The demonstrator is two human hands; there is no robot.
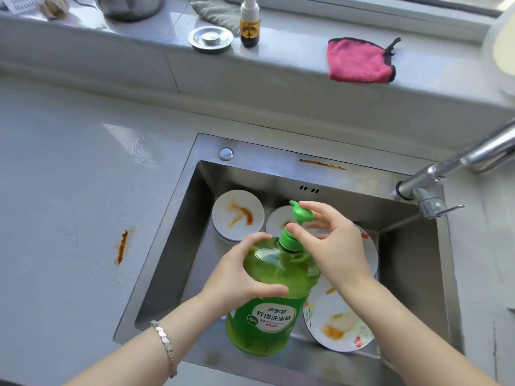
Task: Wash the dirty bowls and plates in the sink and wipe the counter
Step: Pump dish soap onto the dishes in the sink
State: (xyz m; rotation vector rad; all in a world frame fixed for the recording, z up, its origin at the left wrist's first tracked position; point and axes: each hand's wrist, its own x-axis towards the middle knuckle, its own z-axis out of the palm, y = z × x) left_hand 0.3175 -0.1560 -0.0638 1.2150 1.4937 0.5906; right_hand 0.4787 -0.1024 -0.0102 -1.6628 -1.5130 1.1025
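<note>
I hold a large green dish-soap bottle (271,296) over the steel sink (178,232). My left hand (242,274) grips its shoulder from the left. My right hand (328,243) pinches the green pump head (299,215) at its neck, thumb on the near side and fingers behind. In the basin lie white dishes smeared with orange sauce: a small bowl (238,214) at the back left, another dish (281,221) half hidden behind the pump, and a large plate (338,321) at the right under my right wrist.
Orange sauce streaks mark the counter (69,176) at the left (122,247) and the sink's back rim (322,164). A pink cloth (359,61), a small spray bottle (249,22) and a metal sink strainer lid (210,39) sit on the window ledge. The faucet (446,174) reaches in from the right.
</note>
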